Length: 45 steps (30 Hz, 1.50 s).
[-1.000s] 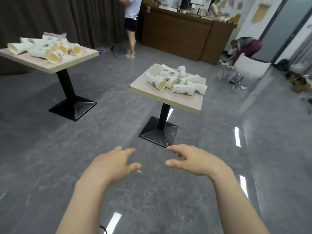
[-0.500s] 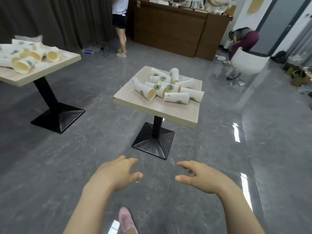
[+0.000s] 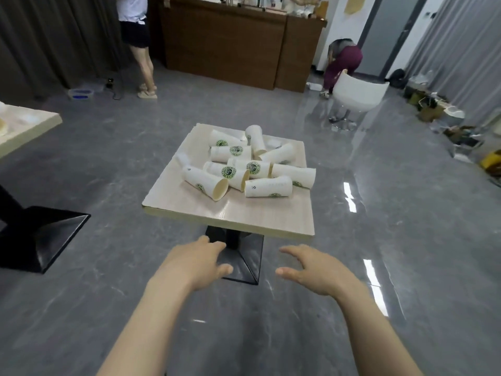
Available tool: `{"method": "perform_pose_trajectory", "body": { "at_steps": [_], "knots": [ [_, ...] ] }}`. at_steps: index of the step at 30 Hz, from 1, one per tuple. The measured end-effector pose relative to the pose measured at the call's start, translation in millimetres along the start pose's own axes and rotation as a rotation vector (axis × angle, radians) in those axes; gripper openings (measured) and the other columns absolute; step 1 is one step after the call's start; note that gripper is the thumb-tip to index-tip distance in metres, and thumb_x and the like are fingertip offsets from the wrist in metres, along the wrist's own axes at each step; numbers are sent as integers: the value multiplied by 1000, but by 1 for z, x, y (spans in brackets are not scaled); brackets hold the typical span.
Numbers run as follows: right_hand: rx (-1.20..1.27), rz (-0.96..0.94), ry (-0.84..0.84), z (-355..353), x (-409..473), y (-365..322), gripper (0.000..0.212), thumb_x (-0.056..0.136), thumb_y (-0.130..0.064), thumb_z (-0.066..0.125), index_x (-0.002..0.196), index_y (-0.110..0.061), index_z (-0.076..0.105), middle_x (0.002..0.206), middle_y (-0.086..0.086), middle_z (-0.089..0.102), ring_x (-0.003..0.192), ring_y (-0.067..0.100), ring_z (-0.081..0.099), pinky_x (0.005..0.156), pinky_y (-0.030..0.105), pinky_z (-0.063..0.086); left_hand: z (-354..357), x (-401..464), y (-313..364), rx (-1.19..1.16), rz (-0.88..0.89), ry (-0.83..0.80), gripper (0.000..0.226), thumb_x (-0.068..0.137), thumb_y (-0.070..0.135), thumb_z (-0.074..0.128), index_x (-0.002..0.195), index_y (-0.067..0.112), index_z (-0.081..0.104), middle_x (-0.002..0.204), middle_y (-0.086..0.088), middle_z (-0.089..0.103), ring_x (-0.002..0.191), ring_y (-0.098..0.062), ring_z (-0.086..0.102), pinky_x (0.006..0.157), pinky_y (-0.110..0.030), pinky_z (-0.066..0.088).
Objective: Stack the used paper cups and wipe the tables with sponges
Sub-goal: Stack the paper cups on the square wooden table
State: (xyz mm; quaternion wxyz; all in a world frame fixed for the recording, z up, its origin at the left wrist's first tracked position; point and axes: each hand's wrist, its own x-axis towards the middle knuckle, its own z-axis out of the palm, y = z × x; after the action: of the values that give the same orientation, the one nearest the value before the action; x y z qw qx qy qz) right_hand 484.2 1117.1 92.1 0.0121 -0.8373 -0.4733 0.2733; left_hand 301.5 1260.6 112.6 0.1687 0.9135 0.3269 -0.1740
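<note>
Open grey floor (image 3: 81, 308) flanked both hands; the square pale wooden table's (image 3: 230, 215) near edge lay just ahead, white paper cups (image 3: 252, 166) heaped beyond, perhaps ten. Left hand (image 3: 195, 263) and right hand (image 3: 314, 270) reached forward, fingers relaxed, empty.

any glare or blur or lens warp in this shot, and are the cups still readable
Head view: bright white glare streaks on the glossy floor right of the table; wide-angle warp bends the room's edges; both hands look slightly soft; the cups are sharp enough to show green logos, though the print is too small to read.
</note>
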Motion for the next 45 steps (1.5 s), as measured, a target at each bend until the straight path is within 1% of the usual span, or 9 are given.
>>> {"method": "perform_pose_trajectory", "body": {
  "at_steps": [9,18,24,28,32,37,39,41,45],
  "knots": [
    [8,95,4,-31,96,43,59,93,-54,46,145,-31,32,147,-4,40,132,16,42,106,37,37,-13,110,5,60,64,78,50,95,48,42,139,26,38,139,-4,38,122,-25,47,93,-36,38],
    [240,85,221,-70,221,111,65,92,-43,55,148,-30,25,150,-6,36,137,17,35,107,42,36,-11,245,40,51,52,161,57,94,44,47,145,27,28,149,-6,27,131,-26,38,100,-40,35],
    [455,-89,212,-68,295,143,73,85,-19,67,147,-35,31,149,-7,33,136,12,30,106,27,30,-9,316,57,-38,21,188,73,94,37,51,151,34,6,159,-2,7,142,-25,20,109,-45,26],
    [702,-94,176,-62,330,146,48,84,-9,67,126,-31,57,137,2,45,126,9,41,94,8,31,-6,347,58,-45,-1,199,77,92,38,54,152,36,6,159,-1,6,145,-20,11,112,-43,17],
    [967,6,96,-63,346,143,35,85,0,62,104,-30,67,111,-9,61,97,-4,53,83,13,40,-3,371,52,-12,-35,182,77,90,39,56,151,37,9,158,-1,12,144,-20,13,114,-44,15],
    [1086,81,148,-74,352,144,36,85,12,53,96,-18,72,81,-14,58,78,1,50,61,3,41,0,387,47,80,14,210,106,41,45,87,133,32,35,124,-1,60,110,-24,60,89,-54,48],
    [1119,80,160,-80,353,146,39,86,11,53,96,-21,72,71,-16,54,74,6,49,62,7,41,5,396,50,40,76,191,99,64,36,77,143,33,19,143,-2,43,128,-27,44,102,-57,35],
    [1180,61,164,-85,351,145,40,87,8,55,96,-26,72,78,-6,64,79,14,56,73,15,45,10,403,55,-6,114,211,87,85,34,61,151,37,4,155,2,19,141,-22,22,113,-49,17],
    [1284,-24,129,-88,346,147,39,87,10,55,107,-20,70,109,9,71,103,14,66,86,20,50,11,414,72,-175,150,242,95,81,52,61,151,38,-1,150,4,25,136,-19,29,108,-39,25]
  ]
}}
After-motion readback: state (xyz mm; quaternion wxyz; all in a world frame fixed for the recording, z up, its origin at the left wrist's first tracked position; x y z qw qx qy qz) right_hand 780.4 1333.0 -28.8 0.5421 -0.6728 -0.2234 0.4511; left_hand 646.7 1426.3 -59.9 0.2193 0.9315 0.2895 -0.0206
